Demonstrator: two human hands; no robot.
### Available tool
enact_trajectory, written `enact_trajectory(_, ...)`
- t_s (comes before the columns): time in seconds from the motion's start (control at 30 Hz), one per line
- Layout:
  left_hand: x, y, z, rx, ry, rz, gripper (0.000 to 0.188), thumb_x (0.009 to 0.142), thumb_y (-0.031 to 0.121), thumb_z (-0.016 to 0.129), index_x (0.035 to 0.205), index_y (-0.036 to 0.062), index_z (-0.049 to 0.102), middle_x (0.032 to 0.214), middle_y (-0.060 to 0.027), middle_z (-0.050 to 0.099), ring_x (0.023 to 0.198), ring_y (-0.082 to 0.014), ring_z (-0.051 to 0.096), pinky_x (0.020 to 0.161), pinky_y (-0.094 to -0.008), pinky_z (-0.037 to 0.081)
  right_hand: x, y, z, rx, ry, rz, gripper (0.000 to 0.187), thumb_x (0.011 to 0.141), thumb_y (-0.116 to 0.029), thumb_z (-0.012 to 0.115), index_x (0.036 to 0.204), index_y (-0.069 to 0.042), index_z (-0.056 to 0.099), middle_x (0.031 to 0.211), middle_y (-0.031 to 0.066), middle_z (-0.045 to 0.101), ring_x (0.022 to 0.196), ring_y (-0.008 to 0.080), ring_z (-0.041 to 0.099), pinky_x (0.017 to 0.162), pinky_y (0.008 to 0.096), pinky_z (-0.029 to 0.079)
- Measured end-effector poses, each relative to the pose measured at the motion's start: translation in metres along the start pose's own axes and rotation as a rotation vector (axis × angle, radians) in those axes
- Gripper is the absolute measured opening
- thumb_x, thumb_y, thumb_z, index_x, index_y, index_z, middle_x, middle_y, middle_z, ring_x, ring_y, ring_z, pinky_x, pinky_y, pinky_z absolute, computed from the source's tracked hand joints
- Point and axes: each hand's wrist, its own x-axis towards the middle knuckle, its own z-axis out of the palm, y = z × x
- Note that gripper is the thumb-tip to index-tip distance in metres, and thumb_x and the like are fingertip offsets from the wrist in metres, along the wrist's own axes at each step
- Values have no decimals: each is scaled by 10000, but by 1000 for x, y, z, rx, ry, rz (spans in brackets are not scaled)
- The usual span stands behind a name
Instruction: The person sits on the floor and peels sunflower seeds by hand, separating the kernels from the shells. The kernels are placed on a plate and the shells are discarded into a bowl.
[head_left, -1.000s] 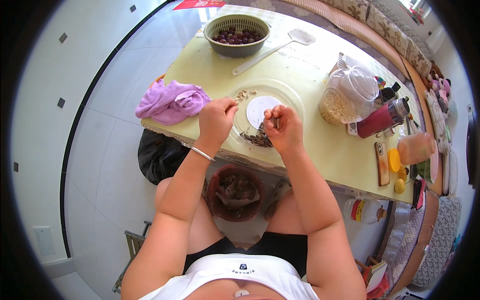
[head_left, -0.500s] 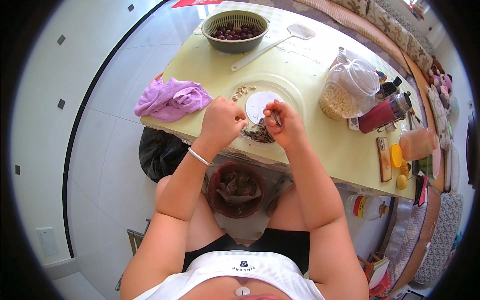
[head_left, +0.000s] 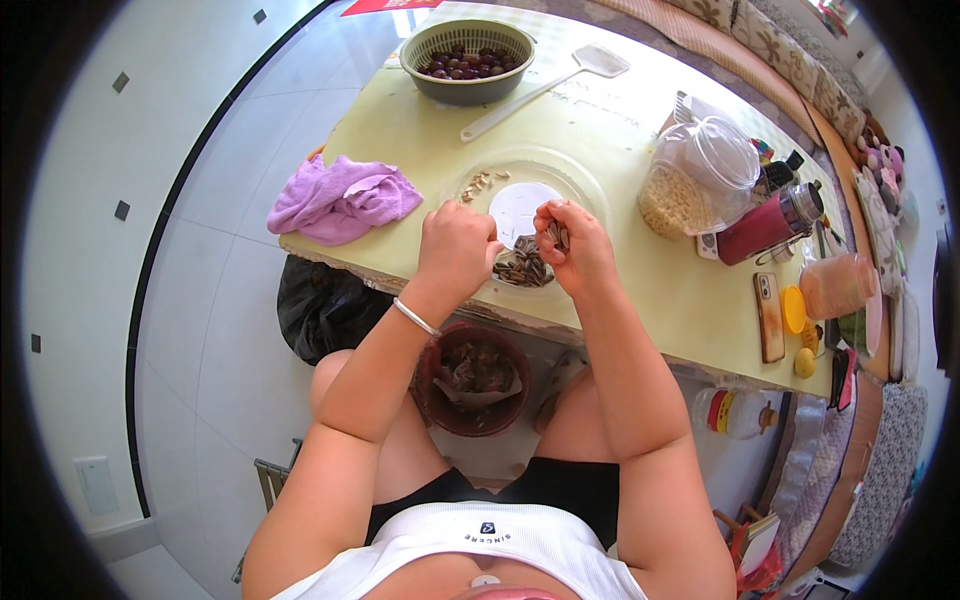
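A shallow clear plastic tray (head_left: 577, 180) with a white round centre (head_left: 515, 208) lies near the table's front edge. Dark striped sunflower seeds (head_left: 522, 264) are heaped in its near part, and a few pale shelled kernels (head_left: 478, 184) lie at its far left. Over the tray's left side my left hand (head_left: 457, 250) is closed, thumb against the fingers; anything it pinches is hidden. My right hand (head_left: 578, 245) curls around several unshelled sunflower seeds above the tray's right side. A small gap separates the two hands.
A basket of dark grapes (head_left: 470, 90) and a white spatula (head_left: 545, 92) are farther back. The purple cloth (head_left: 345, 200) lies left; a tub of pale kernels (head_left: 690, 195), a maroon flask (head_left: 765, 228) and a phone (head_left: 769, 317) stand right. A reddish bin (head_left: 473, 380) sits below.
My left hand has moved slightly right, toward my right hand, and its back is turned up more. My right hand stays nearly in place, still holding seeds.
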Motion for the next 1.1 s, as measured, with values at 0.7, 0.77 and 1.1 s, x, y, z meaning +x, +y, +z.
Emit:
enact_trajectory(0.7, 10, 1, -21, -549, 122, 41, 57, 721, 57, 709, 775, 46, 695, 779, -74, 666, 784, -245, 602, 725, -350, 461, -4, 0, 12, -116, -32, 178, 239, 954, -212, 494, 892, 1, 584, 757, 79, 593, 566, 96, 498, 412, 199, 324)
enact_trajectory(0.77, 10, -3, -33, -686, -29, 23, 89, 728, 43, 720, 817, 48, 710, 799, -77, 678, 813, -228, 608, 741, -326, 459, -5, 2, 14, -32, -83, 284, 295, 973, -250, 468, 904, 12, 585, 762, 86, 593, 584, 100, 503, 412, 198, 325)
enact_trajectory(1.1, 0, -20, -12, 29, -77, 139, 15, 649, 121, 711, 652, 116, 698, 693, -51, 622, 827, -263, 577, 750, -393, 456, 3, 3, 6, -63, -16, 153, 232, 952, -160, 455, 914, 32, 581, 749, 89, 576, 535, 108, 461, 407, 209, 320)
